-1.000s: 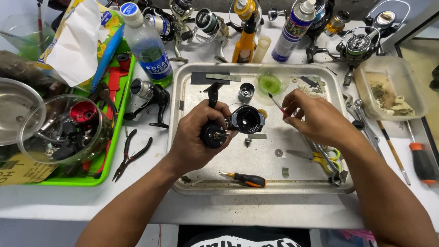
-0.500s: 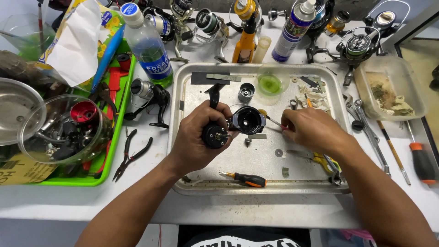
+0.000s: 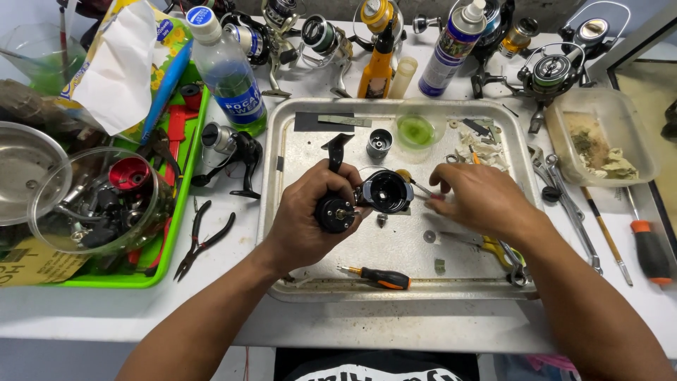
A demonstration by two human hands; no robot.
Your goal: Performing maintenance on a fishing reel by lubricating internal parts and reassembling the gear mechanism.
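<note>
My left hand [image 3: 307, 215] grips a black fishing reel body [image 3: 367, 196] over the metal tray [image 3: 282, 233], its open round housing facing up. My right hand [image 3: 476, 200] holds a thin tool [image 3: 415, 182] with a small yellowish tip that touches the rim of the reel housing. A small orange and black screwdriver [image 3: 377, 276] lies on the tray below my hands. A green cup of grease [image 3: 416, 130] and a small grey spool part [image 3: 379, 143] stand at the tray's far side.
A green tray [image 3: 151, 271] at the left holds a clear bowl of reel parts [image 3: 99, 201]. Pliers [image 3: 201, 240], a plastic bottle [image 3: 226, 70], a spray can [image 3: 455, 49] and several reels line the table. A clear tub [image 3: 606, 137] and an orange-handled screwdriver [image 3: 645, 243] lie at the right.
My right hand has come down and left from the green cup to the reel, bringing the tool tip onto the housing. My left hand has kept the reel still.
</note>
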